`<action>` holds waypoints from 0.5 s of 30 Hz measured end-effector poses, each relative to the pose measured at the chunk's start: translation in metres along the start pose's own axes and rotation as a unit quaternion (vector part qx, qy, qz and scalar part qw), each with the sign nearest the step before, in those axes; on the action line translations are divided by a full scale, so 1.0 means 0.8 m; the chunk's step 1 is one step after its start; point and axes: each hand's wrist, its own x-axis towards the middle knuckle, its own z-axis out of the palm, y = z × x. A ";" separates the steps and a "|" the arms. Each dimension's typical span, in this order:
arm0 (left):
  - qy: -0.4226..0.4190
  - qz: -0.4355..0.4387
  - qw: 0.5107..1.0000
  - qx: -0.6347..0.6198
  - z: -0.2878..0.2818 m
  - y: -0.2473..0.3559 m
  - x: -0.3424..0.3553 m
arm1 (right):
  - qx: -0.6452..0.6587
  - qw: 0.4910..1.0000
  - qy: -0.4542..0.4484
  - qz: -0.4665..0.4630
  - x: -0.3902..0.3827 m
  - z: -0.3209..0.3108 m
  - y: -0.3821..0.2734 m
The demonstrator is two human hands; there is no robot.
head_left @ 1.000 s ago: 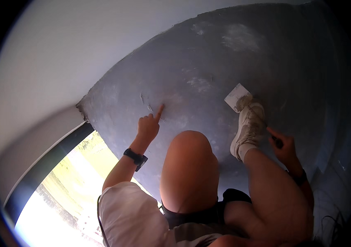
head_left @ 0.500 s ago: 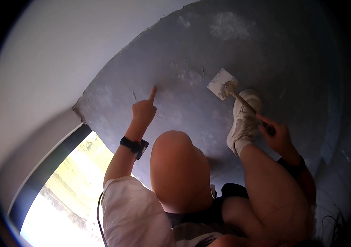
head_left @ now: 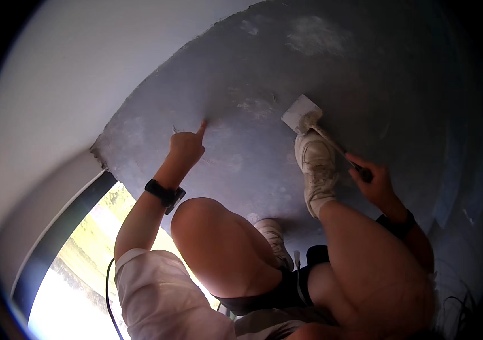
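My right hand [head_left: 374,181] is closed round the dark grip of a trowel [head_left: 303,113] with a square, whitish, plaster-smeared blade. The blade is over the grey floor, just beyond the toe of a white shoe [head_left: 316,161], and its shank slants back to my hand. To the left, my left hand [head_left: 186,148] has its index finger stretched toward the grey floor [head_left: 235,164], the other fingers curled in and nothing seen in them. Whether the fingertip touches the floor I cannot tell. Pale smears [head_left: 255,107] mark the floor between finger and blade.
A white wall [head_left: 83,68] meets the floor along a rough edge at the upper left. At the lower left, a dark-framed opening [head_left: 71,226] lets in bright daylight. My bent knees [head_left: 213,243] and a second shoe [head_left: 272,238] are close below my hands.
My left hand has shifted slightly left, its index finger still stretched. The trowel has moved a little left with my right hand. My left knee swung left, uncovering the second shoe.
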 end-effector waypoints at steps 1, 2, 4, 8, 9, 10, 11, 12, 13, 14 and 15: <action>-0.006 -0.010 1.000 0.023 -0.001 0.005 0.004 | 0.016 0.999 0.017 -0.035 0.003 0.006 0.005; -0.012 -0.020 0.999 0.047 -0.002 0.011 0.010 | 0.025 0.999 0.020 -0.044 0.003 0.007 0.006; -0.025 0.011 0.996 0.083 -0.010 0.026 0.024 | 0.035 0.999 0.013 -0.037 0.006 0.009 0.002; 0.113 0.145 0.982 0.036 -0.084 0.110 0.030 | -0.004 0.999 -0.030 -0.019 0.011 -0.007 -0.002; 0.150 0.190 0.969 0.036 -0.100 0.128 0.022 | -0.011 0.999 -0.034 -0.018 0.012 -0.015 -0.002; 0.185 0.234 0.954 0.035 -0.107 0.138 0.010 | -0.017 0.999 -0.039 -0.016 0.012 -0.013 -0.005; 0.219 0.278 0.935 0.035 -0.111 0.145 0.005 | -0.024 0.999 -0.044 -0.014 0.012 -0.012 -0.007; 0.199 0.285 0.938 0.012 -0.113 0.150 0.006 | -0.024 0.999 -0.032 -0.030 0.011 -0.011 -0.006; 0.175 0.290 0.941 -0.011 -0.116 0.152 0.005 | -0.022 0.998 -0.024 -0.045 0.011 -0.008 -0.005; 0.151 0.295 0.943 -0.033 -0.117 0.155 0.005 | -0.020 0.998 -0.014 -0.061 0.010 -0.006 -0.004; 0.202 0.305 0.930 -0.026 -0.119 0.159 0.008 | -0.010 0.998 -0.013 -0.060 0.010 -0.004 -0.005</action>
